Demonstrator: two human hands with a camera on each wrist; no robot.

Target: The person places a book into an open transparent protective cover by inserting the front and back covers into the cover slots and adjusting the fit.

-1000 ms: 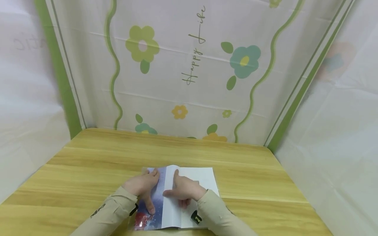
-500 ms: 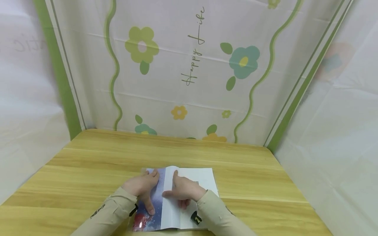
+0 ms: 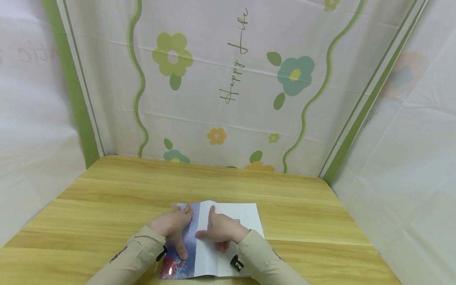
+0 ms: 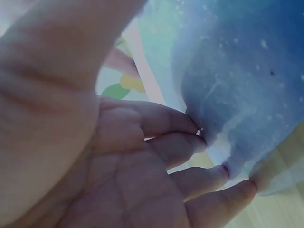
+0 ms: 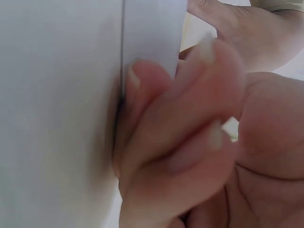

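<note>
Nothing visibly moved; book [image 3: 206, 259] open, not yet released.
Left hand [image 3: 173, 226] spread; right hand's [image 3: 224, 228] thumb and forefinger wide, others curled.

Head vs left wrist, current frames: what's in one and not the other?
Head only: "Happy Life" lettering, red print on the open book, the right hand in full, and both sleeves.

Left wrist only: the left palm with its creases; head gets just the back of that hand.

Both: the left hand touching the book's blue-purple page, some wooden table, and an orange flower print with a green leaf.
</note>
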